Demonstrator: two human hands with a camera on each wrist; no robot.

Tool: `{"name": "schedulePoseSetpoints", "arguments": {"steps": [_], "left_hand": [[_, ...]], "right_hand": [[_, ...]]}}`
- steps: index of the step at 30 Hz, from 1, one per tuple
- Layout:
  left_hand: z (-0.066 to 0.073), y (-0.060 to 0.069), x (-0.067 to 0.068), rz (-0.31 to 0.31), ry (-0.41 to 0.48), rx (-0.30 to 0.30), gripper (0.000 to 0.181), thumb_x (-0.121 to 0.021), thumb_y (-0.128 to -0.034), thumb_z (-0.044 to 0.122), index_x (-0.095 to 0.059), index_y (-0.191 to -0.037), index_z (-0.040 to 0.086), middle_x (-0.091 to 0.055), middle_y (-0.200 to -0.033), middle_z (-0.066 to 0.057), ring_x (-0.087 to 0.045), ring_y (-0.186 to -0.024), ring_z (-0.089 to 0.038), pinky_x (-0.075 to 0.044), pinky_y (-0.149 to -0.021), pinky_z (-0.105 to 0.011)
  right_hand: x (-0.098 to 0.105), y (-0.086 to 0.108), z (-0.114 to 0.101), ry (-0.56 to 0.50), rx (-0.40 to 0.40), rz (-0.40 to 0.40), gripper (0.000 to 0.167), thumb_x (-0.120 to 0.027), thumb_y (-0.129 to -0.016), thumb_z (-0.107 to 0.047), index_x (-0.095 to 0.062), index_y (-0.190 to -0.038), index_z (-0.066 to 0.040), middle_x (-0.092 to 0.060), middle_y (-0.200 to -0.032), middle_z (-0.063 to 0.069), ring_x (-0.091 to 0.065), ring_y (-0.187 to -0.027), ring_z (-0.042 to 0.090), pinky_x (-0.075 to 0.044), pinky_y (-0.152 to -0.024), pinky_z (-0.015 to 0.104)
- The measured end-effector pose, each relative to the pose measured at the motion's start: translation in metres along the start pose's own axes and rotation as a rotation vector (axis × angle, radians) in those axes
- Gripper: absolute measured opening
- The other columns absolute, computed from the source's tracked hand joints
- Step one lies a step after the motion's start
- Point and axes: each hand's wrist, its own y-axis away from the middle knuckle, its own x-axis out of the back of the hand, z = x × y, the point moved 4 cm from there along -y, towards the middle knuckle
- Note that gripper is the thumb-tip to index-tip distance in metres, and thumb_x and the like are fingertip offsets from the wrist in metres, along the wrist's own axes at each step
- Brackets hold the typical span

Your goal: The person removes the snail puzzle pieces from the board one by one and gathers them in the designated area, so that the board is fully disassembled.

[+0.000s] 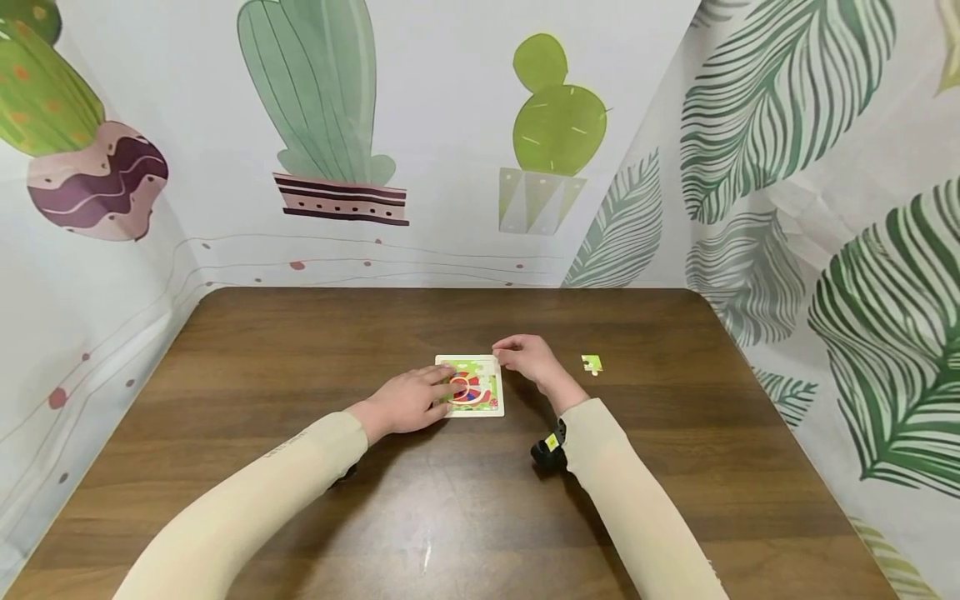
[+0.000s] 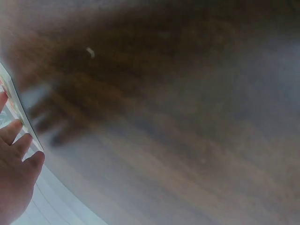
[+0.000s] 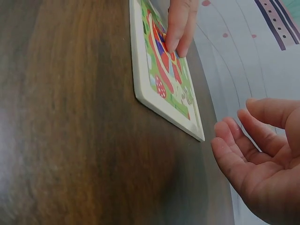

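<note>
A small puzzle board (image 1: pixel 500 400) with a pale frame and a red, blue and green picture lies flat on the table. My left hand (image 1: pixel 411 400) rests on its left part, fingers spread over the picture; in the left wrist view the fingers of this hand (image 2: pixel 18 173) reach the board's edge. Beside the board's upper right corner is my right hand (image 1: pixel 528 358). The right wrist view shows that hand (image 3: pixel 265 154) off the board, fingers loosely bent and apart, with nothing between them.
One loose green puzzle piece (image 1: pixel 592 363) lies on the brown table (image 1: pixel 435 517), right of the right hand. A wall cloth (image 1: pixel 450 167) with printed cacti and leaves hangs behind the table. A black device (image 1: pixel 549 454) is at the right wrist.
</note>
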Motion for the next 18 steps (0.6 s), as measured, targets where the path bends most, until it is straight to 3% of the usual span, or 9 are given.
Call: {"name": "schedulePoseSetpoints", "arguments": {"steps": [15,18], "left_hand": [[0.0,-0.001,0.004,-0.005,-0.021,-0.01,0.048,-0.051,-0.1018,0.031,-0.059,-0.146,0.015,-0.049,-0.158,-0.016,-0.049,-0.147,-0.034,-0.043,-0.118,-0.048],[0.0,-0.002,0.003,-0.014,-0.014,-0.002,0.047,-0.051,-0.1018,0.03,-0.059,-0.146,0.015,-0.048,-0.159,-0.015,-0.047,-0.148,-0.032,-0.043,-0.119,-0.047]], "right_hand": [[-0.016,-0.008,-0.006,0.084,-0.008,-0.092,0.03,-0.063,-0.096,-0.011,-0.072,-0.122,0.002,-0.07,-0.124,0.019,-0.068,-0.101,0.02,-0.06,-0.095,0.033],[-0.017,-0.01,-0.006,0.118,0.01,-0.101,0.028,-0.063,-0.095,-0.011,-0.074,-0.118,0.001,-0.072,-0.117,0.017,-0.068,-0.093,0.019,-0.06,-0.086,0.03]]}}
